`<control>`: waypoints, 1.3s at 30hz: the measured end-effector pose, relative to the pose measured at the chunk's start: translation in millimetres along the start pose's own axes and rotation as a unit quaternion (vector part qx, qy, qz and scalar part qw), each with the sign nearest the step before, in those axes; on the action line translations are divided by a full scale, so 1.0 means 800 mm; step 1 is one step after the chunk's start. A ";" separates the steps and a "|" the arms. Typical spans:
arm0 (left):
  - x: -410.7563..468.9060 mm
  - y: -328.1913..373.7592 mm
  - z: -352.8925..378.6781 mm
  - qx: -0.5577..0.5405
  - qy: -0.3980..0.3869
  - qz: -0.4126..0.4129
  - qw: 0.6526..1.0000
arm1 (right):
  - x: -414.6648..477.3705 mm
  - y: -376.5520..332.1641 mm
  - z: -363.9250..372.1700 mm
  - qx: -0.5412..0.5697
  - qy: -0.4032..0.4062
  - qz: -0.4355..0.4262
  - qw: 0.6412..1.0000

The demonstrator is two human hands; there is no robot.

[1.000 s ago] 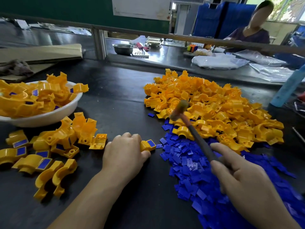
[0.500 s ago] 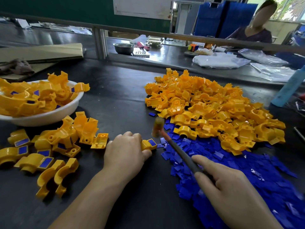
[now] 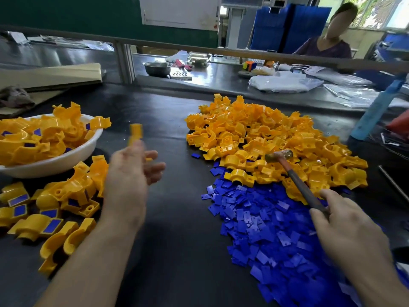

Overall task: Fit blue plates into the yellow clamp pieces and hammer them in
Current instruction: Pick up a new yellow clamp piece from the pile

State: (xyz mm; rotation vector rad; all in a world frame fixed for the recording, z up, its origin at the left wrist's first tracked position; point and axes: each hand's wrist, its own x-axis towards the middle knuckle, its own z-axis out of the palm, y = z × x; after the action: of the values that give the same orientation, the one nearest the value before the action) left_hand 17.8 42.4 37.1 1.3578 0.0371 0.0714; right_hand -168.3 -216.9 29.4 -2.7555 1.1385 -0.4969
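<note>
Flinging the just-hammered clamp piece [image 3: 135, 132] toward the bowl [image 3: 66, 158] (blurred, airborne), my left hand [image 3: 130, 173] has opened wide; my right hand [image 3: 345, 227] grips the hammer [image 3: 279, 155], swung aside. One more done.

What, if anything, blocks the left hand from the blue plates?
Likely nothing, so yes: the left hand is open, and only bare table lies between it and the blue plates. The right hand holds the hammer at the pile's right side.
</note>
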 end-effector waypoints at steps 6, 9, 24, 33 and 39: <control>-0.002 0.011 -0.015 -0.404 0.067 -0.102 0.907 | 0.001 -0.003 -0.006 0.004 0.025 -0.036 0.999; -0.007 0.010 -0.013 -0.440 0.061 -0.110 0.889 | -0.002 -0.021 -0.013 0.045 0.023 -0.081 0.995; -0.031 -0.017 0.027 -0.170 -0.119 -0.210 0.955 | 0.056 -0.131 0.064 -0.069 0.002 -0.300 0.951; -0.075 -0.030 0.050 -0.045 -0.251 -0.165 0.953 | 0.044 -0.101 0.013 0.079 0.077 -0.304 0.946; -0.086 -0.027 0.054 -0.077 -0.372 -0.377 0.845 | -0.005 -0.082 -0.001 0.088 0.103 -0.364 0.922</control>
State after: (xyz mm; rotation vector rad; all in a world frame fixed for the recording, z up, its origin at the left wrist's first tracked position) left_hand -47.1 -9.7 23.9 1.0513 -0.0895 -1.0971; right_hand -127.9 -167.2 44.5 -2.9281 0.0217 -0.9200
